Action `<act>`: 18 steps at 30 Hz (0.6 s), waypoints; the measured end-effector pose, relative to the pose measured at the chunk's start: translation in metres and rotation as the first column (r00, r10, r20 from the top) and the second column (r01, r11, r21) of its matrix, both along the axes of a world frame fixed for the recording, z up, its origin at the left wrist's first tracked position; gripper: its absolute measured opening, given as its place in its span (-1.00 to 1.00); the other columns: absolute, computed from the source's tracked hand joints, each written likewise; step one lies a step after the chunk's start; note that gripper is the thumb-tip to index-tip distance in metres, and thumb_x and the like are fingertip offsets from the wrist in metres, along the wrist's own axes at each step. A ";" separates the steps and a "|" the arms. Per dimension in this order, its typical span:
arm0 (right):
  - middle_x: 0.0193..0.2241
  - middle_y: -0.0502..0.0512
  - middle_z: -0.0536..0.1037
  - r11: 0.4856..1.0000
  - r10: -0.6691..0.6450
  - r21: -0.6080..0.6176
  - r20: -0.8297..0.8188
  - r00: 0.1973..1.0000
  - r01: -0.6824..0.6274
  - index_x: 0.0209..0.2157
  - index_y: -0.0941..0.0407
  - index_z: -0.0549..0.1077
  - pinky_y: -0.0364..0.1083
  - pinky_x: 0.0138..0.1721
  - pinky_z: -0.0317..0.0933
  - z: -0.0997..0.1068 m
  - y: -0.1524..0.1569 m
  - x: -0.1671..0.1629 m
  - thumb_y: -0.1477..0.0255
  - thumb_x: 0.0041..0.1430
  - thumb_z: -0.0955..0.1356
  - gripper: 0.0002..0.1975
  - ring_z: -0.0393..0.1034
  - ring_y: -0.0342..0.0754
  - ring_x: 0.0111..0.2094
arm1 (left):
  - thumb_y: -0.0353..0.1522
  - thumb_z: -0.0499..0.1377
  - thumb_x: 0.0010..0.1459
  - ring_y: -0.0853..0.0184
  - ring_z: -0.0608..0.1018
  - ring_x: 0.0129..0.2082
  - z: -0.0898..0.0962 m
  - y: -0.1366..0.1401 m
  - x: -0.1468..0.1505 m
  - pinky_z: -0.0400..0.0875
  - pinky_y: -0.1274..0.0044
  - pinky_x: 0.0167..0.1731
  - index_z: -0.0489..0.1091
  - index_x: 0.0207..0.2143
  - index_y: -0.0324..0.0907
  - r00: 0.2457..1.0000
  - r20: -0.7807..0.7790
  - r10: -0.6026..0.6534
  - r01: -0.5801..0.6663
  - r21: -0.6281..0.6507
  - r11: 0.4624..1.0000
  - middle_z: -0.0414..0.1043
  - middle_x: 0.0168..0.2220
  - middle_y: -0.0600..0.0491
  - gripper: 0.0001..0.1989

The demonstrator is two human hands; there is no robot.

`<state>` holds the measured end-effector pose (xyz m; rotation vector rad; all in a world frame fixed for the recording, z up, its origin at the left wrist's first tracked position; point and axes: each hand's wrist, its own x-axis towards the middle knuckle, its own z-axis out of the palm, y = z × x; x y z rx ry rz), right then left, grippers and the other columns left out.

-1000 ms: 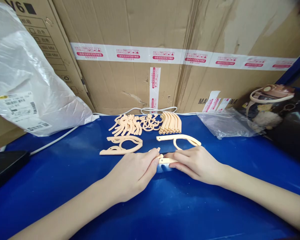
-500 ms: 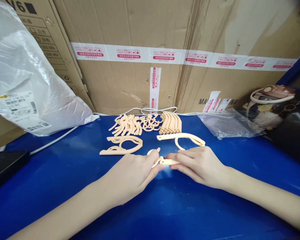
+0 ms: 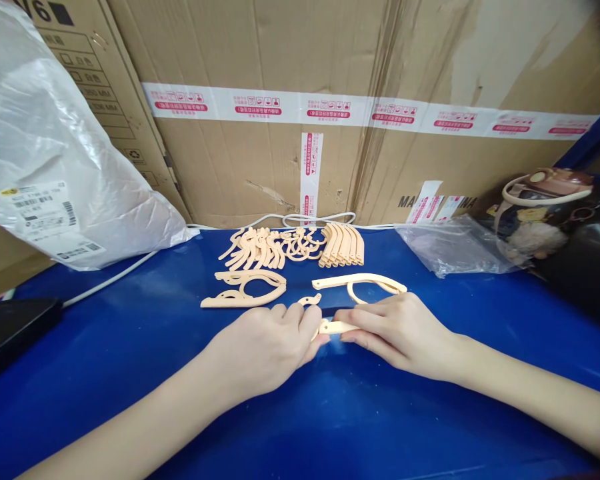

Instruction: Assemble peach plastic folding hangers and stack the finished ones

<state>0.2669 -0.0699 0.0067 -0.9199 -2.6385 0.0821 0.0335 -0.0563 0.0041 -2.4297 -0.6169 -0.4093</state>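
My left hand (image 3: 270,343) is closed, its thumb and fingers pinching a small curved beige plastic piece (image 3: 315,331) that is mostly hidden. My right hand (image 3: 405,330) grips a beige hanger arm (image 3: 336,327), whose holed end meets the piece in the left hand. Just beyond the left fingers a curved hook part (image 3: 310,300) shows; whether it is held or lies on the table I cannot tell. Behind the right hand rests a folding hanger (image 3: 360,279), partly covered by it. Another folded hanger (image 3: 245,290) lies beyond the left hand.
At the back of the blue table (image 3: 300,427) lie loose curved parts (image 3: 257,248), hook pieces (image 3: 300,245) and a row of hanger arms (image 3: 341,245). Cardboard boxes (image 3: 260,167) stand behind. A white plastic bag (image 3: 80,167), black device (image 3: 17,333), clear bag (image 3: 455,247) and cup (image 3: 545,200) flank them.
My left hand has rolled slightly, its fingers now covering more of the small piece at the joint. My right hand stays almost still with the hanger arm.
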 end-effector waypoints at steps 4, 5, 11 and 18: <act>-0.42 0.04 0.54 0.999 -0.006 -0.036 0.009 1.000 0.006 -0.14 0.14 0.44 -0.17 -0.42 0.13 0.001 0.001 0.000 0.31 0.40 0.13 -0.68 0.41 -0.13 -0.47 | -0.33 -0.21 0.38 0.35 0.41 -0.64 0.000 0.001 -0.001 0.12 0.50 -0.63 0.22 -0.39 -0.20 1.000 0.012 -0.025 0.025 0.026 0.999 0.27 -0.58 0.13 -0.67; -0.41 0.04 0.54 0.999 -0.005 -0.040 0.010 1.000 0.006 -0.14 0.14 0.44 -0.17 -0.42 0.13 0.001 0.001 0.000 0.31 0.40 0.13 -0.68 0.41 -0.13 -0.47 | -0.33 -0.19 0.38 0.35 0.41 -0.64 0.000 0.001 -0.001 0.13 0.50 -0.63 0.23 -0.38 -0.20 0.999 0.020 -0.030 0.030 0.031 0.999 0.27 -0.58 0.13 -0.68; -0.39 0.05 0.55 0.997 0.000 -0.079 -0.006 1.000 0.000 -0.10 0.13 0.44 -0.17 -0.40 0.12 0.002 0.001 -0.001 0.32 0.39 0.15 -0.69 0.41 -0.14 -0.45 | -0.31 -0.04 0.32 0.36 0.40 -0.63 -0.001 0.002 -0.001 0.15 0.49 -0.61 0.25 -0.41 -0.20 0.995 0.073 -0.071 0.069 0.041 0.997 0.27 -0.59 0.15 -0.75; -0.35 0.02 0.55 0.992 0.024 -0.119 -0.034 0.999 -0.028 -0.10 0.12 0.44 -0.18 -0.40 0.12 0.002 -0.001 0.000 0.33 0.39 0.16 -0.71 0.40 -0.15 -0.44 | -0.31 0.01 0.29 0.38 0.39 -0.65 -0.003 0.002 -0.001 0.13 0.48 -0.62 0.25 -0.46 -0.18 0.991 0.106 -0.083 0.081 0.021 0.996 0.27 -0.61 0.16 -0.75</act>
